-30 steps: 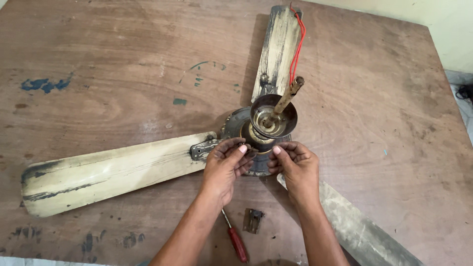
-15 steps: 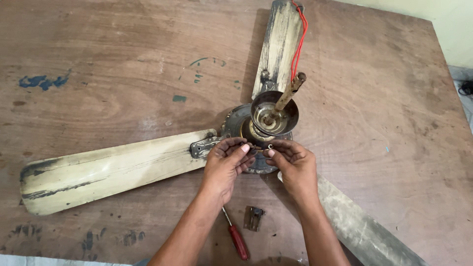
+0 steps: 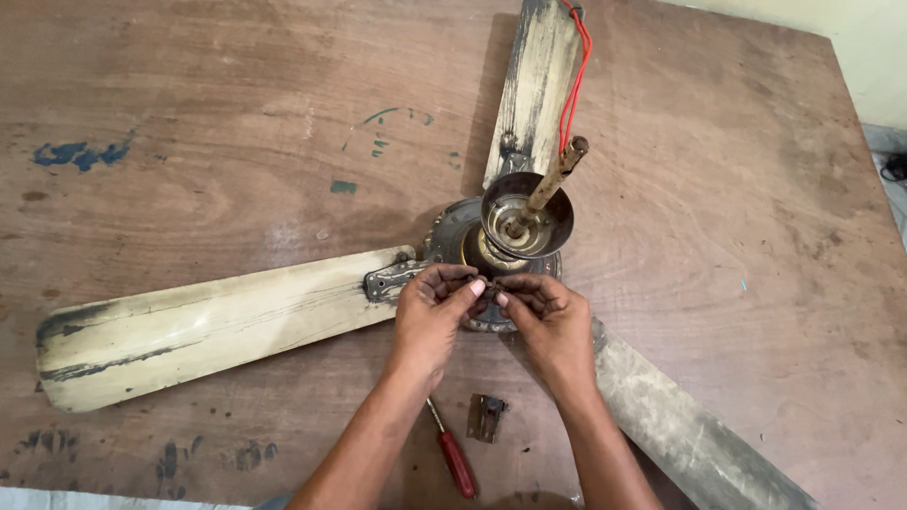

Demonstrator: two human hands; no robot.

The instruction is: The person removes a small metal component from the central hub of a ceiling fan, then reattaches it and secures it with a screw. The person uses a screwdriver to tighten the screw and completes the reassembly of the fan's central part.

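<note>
A dirty ceiling fan [image 3: 491, 250] lies on the wooden table [image 3: 189, 142], blades attached, its cup cover raised on the rod. The left hand [image 3: 430, 316] and right hand [image 3: 553, 321] pinch something small, hidden, at the motor's near edge. A screwdriver [image 3: 453, 458] and a small metal part [image 3: 485, 417] lie nearby, so the dismantling looks barely begun.

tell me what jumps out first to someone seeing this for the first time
A grimy old ceiling fan sprawls across the middle of a worn wooden table, its three dirty cream blades splayed out. The left hand and right hand meet fingertip to fingertip at the hub's near edge. A red-handled screwdriver lies between the forearms.
</note>
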